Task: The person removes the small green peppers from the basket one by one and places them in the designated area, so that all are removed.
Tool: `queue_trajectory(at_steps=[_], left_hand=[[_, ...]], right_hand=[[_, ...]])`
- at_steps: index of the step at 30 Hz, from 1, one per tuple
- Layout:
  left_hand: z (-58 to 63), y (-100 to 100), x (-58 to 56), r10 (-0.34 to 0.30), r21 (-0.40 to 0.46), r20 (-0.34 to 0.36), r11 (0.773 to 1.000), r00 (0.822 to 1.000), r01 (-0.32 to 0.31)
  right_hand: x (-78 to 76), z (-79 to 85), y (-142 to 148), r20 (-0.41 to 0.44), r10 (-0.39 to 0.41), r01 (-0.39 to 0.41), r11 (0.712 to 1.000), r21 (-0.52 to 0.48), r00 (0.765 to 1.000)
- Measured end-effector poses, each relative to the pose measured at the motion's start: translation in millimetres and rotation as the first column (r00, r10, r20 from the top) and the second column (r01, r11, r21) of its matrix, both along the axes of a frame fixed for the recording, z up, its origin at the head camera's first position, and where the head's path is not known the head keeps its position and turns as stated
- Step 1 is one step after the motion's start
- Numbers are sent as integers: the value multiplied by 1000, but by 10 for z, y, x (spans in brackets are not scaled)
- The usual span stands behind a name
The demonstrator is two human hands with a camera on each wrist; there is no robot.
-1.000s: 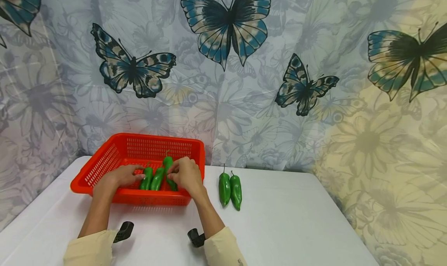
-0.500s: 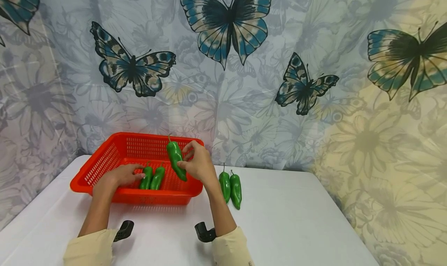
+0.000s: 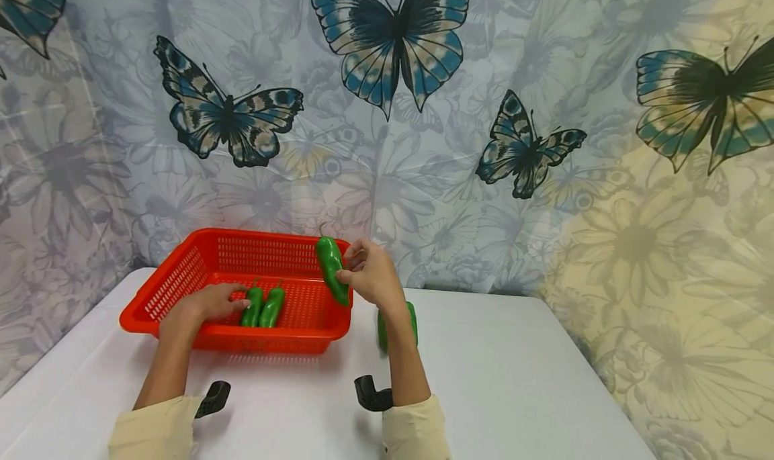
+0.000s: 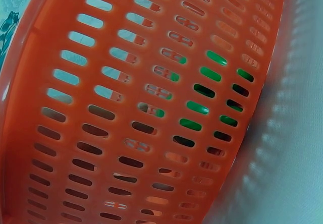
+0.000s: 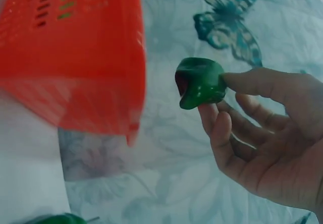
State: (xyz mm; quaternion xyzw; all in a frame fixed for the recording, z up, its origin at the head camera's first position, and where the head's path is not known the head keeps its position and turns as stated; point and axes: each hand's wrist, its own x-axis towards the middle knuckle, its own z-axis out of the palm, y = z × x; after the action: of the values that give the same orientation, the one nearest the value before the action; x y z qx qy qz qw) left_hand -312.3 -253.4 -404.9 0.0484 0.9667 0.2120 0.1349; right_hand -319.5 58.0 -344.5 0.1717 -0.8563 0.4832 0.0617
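Note:
My right hand [image 3: 375, 275] pinches a green chili pepper [image 3: 329, 262] between thumb and fingers, over the right end of the red plastic basket [image 3: 260, 342]. In the right wrist view the pepper [image 5: 204, 80] shows nearly end-on, beside the basket's outer wall [image 5: 75, 103]. My left hand [image 3: 202, 304] reaches over the basket's front left rim, its fingertips right at the left of two green peppers [image 3: 272, 307] lying inside. The left wrist view shows mostly the slotted basket wall [image 4: 121, 133], with bits of green through the slots; the left hand itself is hidden there.
Two more green peppers [image 3: 414, 322] lie on the white table [image 3: 508, 373] right of the basket, partly covered by the right forearm. A butterfly-patterned cloth [image 3: 423, 198] hangs behind the table. A black wrist mount [image 3: 373, 396] sticks out below the right forearm.
My right hand has lifted a pepper out from among those in the basket and carried it up and right to the basket's right rim. The left hand has stayed in place.

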Motion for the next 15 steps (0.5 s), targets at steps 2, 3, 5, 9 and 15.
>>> queue_trajectory(at_steps=[2, 3, 5, 9, 15], left_hand=[[-1, -3, 1, -7, 0, -4, 1000, 1000, 7], [-1, -3, 2, -8, 1, -6, 1000, 1000, 8], [-1, -5, 5, -1, 4, -4, 1000, 1000, 1], [-2, -9, 6, 13, 4, 3, 1000, 1000, -13], [-5, -3, -3, 9, 2, -3, 1000, 1000, -9]], right_hand=[[-5, 18, 66, -2, -15, 15, 1000, -2, 1000], [-7, 28, 99, 0, -28, 28, 1000, 1, 1000], [-9, 48, 169, 6, -49, 49, 999, 9, 999], [-26, 59, 326, 24, -80, 80, 997, 17, 996], [-74, 8, 592, 43, -123, 122, 992, 39, 991]])
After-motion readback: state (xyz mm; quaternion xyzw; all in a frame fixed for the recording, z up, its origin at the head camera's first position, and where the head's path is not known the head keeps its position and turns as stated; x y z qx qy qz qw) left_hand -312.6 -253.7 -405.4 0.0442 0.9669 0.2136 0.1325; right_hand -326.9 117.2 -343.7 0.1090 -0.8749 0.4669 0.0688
